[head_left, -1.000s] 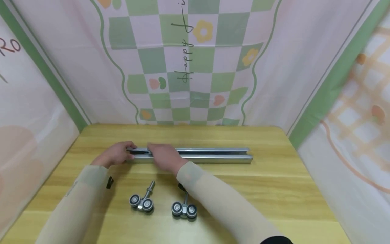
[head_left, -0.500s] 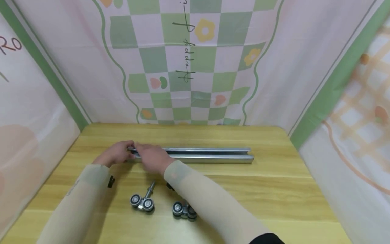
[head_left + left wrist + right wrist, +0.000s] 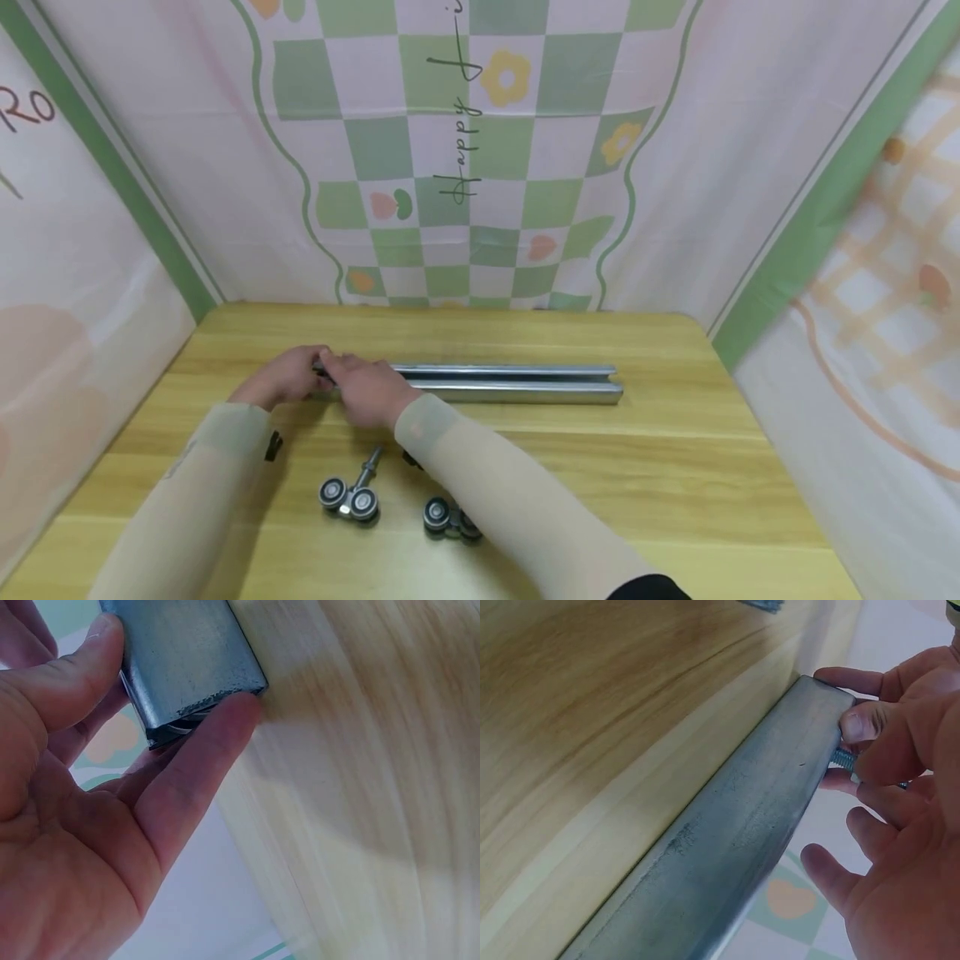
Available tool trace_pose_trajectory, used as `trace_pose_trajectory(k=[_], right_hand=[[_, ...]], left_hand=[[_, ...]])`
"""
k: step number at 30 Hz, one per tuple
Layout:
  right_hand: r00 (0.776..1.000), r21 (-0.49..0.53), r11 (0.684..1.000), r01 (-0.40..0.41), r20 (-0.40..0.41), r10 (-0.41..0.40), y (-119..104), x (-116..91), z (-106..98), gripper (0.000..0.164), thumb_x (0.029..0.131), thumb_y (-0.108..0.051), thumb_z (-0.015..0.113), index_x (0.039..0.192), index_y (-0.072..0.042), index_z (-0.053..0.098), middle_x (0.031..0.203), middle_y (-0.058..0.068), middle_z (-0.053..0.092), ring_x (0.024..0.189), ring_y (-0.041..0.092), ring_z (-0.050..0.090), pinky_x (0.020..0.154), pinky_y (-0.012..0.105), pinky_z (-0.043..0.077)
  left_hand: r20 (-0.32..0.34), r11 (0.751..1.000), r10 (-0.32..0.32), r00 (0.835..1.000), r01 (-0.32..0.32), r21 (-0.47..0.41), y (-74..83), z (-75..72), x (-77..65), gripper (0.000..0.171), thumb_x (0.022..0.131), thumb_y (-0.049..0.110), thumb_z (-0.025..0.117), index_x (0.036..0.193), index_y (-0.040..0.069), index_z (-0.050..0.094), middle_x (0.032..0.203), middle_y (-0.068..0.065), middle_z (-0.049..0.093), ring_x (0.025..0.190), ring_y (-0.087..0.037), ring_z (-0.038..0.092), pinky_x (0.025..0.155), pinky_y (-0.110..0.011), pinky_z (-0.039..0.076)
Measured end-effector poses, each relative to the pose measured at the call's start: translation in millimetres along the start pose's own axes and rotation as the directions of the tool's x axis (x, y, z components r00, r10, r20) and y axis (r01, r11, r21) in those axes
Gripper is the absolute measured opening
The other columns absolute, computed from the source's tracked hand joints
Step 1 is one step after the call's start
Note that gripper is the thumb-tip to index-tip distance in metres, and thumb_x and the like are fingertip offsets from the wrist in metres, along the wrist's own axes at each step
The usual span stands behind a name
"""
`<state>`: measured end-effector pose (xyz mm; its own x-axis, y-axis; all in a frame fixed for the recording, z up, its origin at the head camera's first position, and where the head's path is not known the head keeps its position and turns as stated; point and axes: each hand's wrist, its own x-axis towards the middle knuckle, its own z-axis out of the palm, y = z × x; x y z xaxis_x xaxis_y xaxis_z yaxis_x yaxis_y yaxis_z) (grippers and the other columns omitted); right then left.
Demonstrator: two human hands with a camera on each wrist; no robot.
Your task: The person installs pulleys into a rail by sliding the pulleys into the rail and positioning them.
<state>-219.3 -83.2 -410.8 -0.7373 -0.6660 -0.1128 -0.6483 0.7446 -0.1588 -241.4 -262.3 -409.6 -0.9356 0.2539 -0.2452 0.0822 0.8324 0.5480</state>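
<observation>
A long galvanized metal rail (image 3: 517, 393) lies across the table with its slot facing up. My left hand (image 3: 285, 379) grips its left end; in the left wrist view the thumb (image 3: 90, 660) lies along the rail's side and a finger reaches across the end. My right hand (image 3: 371, 393) is close beside it, over the same end. In the right wrist view its fingers pinch a threaded bolt (image 3: 844, 759) that sticks up out of the slot. The bolt's lower part is hidden inside the rail.
Nearer on the table (image 3: 675, 500) lie two roller trolleys with threaded stems: a left one (image 3: 348, 500) and a right one (image 3: 438, 517), partly covered by the right sleeve (image 3: 510, 500). Printed cloth (image 3: 495, 150) hangs behind the table and at both sides.
My right hand has moved left along the rail until close to the left hand. The right sleeve now covers more of the right trolley. The left hand keeps its grip at the end.
</observation>
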Motion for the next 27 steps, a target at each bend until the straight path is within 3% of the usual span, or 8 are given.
trace_pose_trajectory(k=[1, 4, 10, 17, 22, 27], right_hand=[[1.0, -0.008, 1.0, -0.001, 0.0, 0.001, 0, 0, 0, 0.077, 0.101, -0.02, 0.053, 0.161, -0.022, 0.006, 0.161, 0.0, 0.027, 0.142, 0.014, 0.031, 0.112, 0.042, 0.031], [1.0, -0.022, 1.0, 0.007, 0.006, -0.007, 2, -1, 1, 0.079, 0.101, -0.02, 0.052, 0.16, -0.023, 0.001, 0.163, -0.004, 0.018, 0.147, 0.014, 0.016, 0.114, 0.042, 0.025], [0.997, -0.037, 0.997, 0.07, -0.028, -0.071, 13, -9, -1, 0.088, 0.097, -0.019, 0.056, 0.16, -0.019, -0.007, 0.165, -0.005, 0.007, 0.148, 0.012, 0.006, 0.117, 0.041, 0.018], [0.982, -0.063, 0.984, 0.164, -0.081, -0.169, 33, -30, -11, 0.084, 0.094, -0.016, 0.059, 0.16, -0.012, 0.007, 0.165, 0.0, 0.013, 0.148, 0.013, 0.009, 0.116, 0.033, 0.016], [0.973, -0.048, 0.978, 0.202, -0.102, -0.206, 47, -51, -13, 0.076, 0.095, -0.015, 0.057, 0.159, -0.009, 0.016, 0.163, 0.006, 0.019, 0.147, 0.017, 0.018, 0.115, 0.028, 0.015], [0.977, 0.044, 0.979, 0.198, -0.095, -0.193, 58, -88, -7, 0.067, 0.098, -0.014, 0.056, 0.158, -0.013, 0.026, 0.159, 0.005, 0.031, 0.139, 0.019, 0.037, 0.112, 0.03, 0.028]], left_hand=[[-0.001, 1.0, 0.0, 1.0, 0.0, 0.002, -0.1, 0.0, 0.7, 0.032, 0.093, 0.011, 0.068, 0.124, 0.004, 0.061, 0.134, -0.026, 0.054, 0.11, -0.039, 0.057, 0.085, -0.05, 0.05], [0.0, 1.0, -0.005, 1.0, 0.005, 0.006, 0.3, -0.3, 2.0, 0.034, 0.092, 0.011, 0.068, 0.124, 0.003, 0.061, 0.135, -0.027, 0.053, 0.112, -0.04, 0.056, 0.084, -0.048, 0.051], [0.01, 1.0, -0.013, 1.0, 0.013, 0.01, 3.3, -1.3, -0.5, 0.054, 0.09, 0.008, 0.069, 0.14, -0.001, 0.051, 0.135, -0.029, 0.053, 0.112, -0.04, 0.056, 0.086, -0.051, 0.049], [0.022, 1.0, -0.011, 1.0, 0.011, 0.001, 4.1, -1.4, -0.5, 0.028, 0.09, 0.007, 0.069, 0.116, 0.001, 0.06, 0.11, -0.016, 0.063, 0.092, -0.03, 0.059, 0.078, -0.045, 0.05], [0.015, 1.0, -0.002, 1.0, 0.001, 0.021, 3.1, -2.4, 0.1, 0.034, 0.091, 0.009, 0.069, 0.123, 0.0, 0.06, 0.109, -0.015, 0.064, 0.092, -0.029, 0.058, 0.079, -0.046, 0.049], [0.011, 1.0, -0.01, 1.0, 0.01, 0.024, 3.4, -2.5, -0.2, 0.034, 0.092, 0.01, 0.069, 0.123, 0.002, 0.06, 0.11, -0.015, 0.063, 0.095, -0.03, 0.058, 0.083, -0.05, 0.048]])
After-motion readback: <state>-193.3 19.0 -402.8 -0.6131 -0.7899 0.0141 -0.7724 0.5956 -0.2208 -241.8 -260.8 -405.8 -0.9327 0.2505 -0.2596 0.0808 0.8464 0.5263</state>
